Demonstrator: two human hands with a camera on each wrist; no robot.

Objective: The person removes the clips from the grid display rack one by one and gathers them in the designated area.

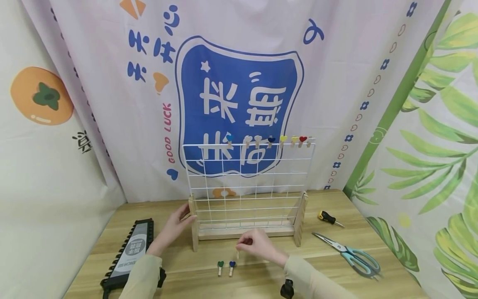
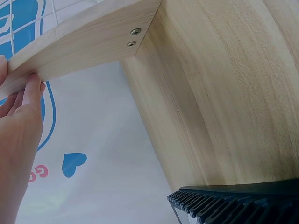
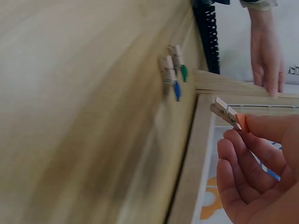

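My right hand pinches a small wooden clothespin by its orange end between thumb and forefinger, its bare wooden end sticking out. Two more clothespins lie on the table just left of that hand, one with a green heart and one with a blue heart. My left hand grips the left wooden upright of a stand, thumb on one side and fingers on the other. That stand carries a white wire grid, with several heart clothespins clipped along the right part of its top bar.
A black-and-grey power strip lies at the left of the table. On the right are a screwdriver and scissors with teal handles. A printed curtain hangs behind the stand.
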